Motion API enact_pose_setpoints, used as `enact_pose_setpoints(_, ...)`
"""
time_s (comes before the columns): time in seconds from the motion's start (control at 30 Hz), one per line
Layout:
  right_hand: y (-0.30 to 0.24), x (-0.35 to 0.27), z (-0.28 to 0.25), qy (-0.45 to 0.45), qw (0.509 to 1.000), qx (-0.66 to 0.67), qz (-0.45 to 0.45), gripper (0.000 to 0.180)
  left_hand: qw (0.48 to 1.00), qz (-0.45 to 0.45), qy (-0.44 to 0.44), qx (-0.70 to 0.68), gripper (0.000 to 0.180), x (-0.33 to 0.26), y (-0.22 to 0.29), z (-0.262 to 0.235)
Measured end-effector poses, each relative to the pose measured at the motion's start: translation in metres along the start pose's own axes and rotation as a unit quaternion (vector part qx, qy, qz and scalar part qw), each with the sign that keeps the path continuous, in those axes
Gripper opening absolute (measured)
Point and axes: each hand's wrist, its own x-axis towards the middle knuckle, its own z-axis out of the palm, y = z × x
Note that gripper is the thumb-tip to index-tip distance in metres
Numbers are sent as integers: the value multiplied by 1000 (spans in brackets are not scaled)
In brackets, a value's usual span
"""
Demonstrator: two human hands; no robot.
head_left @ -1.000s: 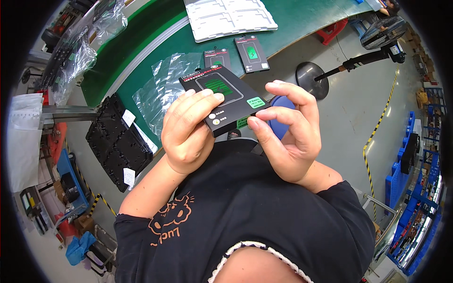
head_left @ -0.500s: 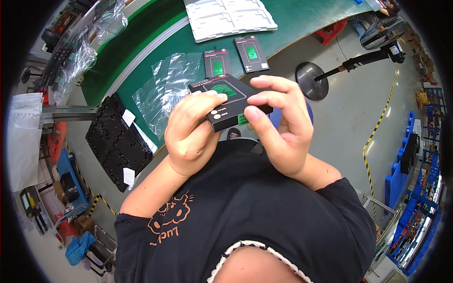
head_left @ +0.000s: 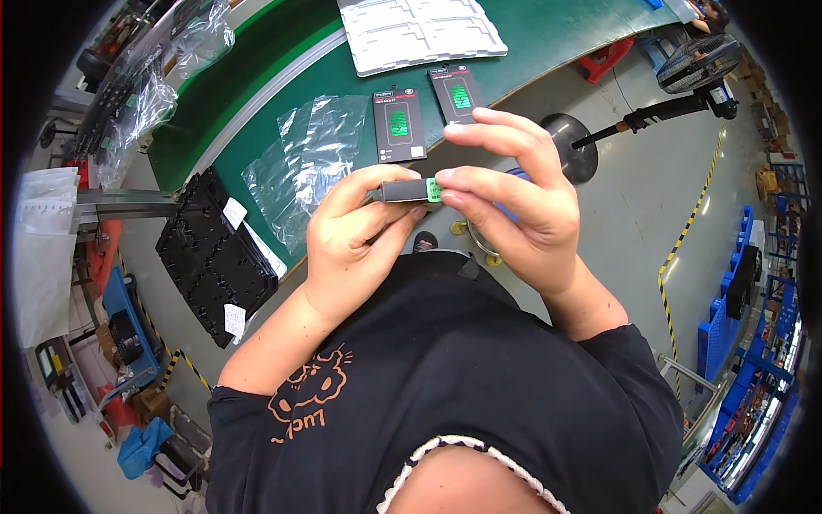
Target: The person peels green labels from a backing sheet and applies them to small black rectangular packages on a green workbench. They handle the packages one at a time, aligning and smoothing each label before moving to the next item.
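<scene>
A small black battery box [head_left: 404, 191], turned edge-on, is gripped between the thumb and fingers of my left hand [head_left: 347, 231]. At the box's right end shows a green sticker [head_left: 433, 190] with print on it. The thumb and index finger of my right hand [head_left: 531, 201] pinch that sticker against the box; its other fingers are lifted. Whether the sticker is fully stuck down I cannot tell. Just beyond, two similar black boxes with green battery pictures lie face up: one box [head_left: 399, 124] nearer, the other box [head_left: 456, 92] to its right, partly behind my right fingers.
Clear plastic bags [head_left: 312, 146] lie on the green table [head_left: 548, 34], left of the boxes. A white moulded tray [head_left: 419, 34] sits at the back. Black trays [head_left: 214, 257] with paper slips stand at the left. A fan [head_left: 698, 64] on a round-based stand is at the right.
The held box has tipped from face up to edge-on. My right thumb and index finger have closed in, bringing the green sticker from below the box to its end.
</scene>
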Motion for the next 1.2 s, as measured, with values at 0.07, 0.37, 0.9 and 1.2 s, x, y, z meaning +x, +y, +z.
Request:
enact_pose_setpoints(0.07,2,-1,2,-6,1000,-24,-10,21,1000,-22,-9,-21,13,0,2,0)
enact_pose_setpoints(0.37,19,-13,24,9,994,-84,-68,20,975,-168,-32,-141,10,-12,0,5)
enact_pose_setpoints(0.9,34,-21,26,-80,979,121,144,13,927,-311,-77,-196,11,-13,-9,17)
enact_pose_setpoints(1.2,80,-33,22,-270,829,294,391,25,863,-412,-129,-264,15,-22,-39,37)
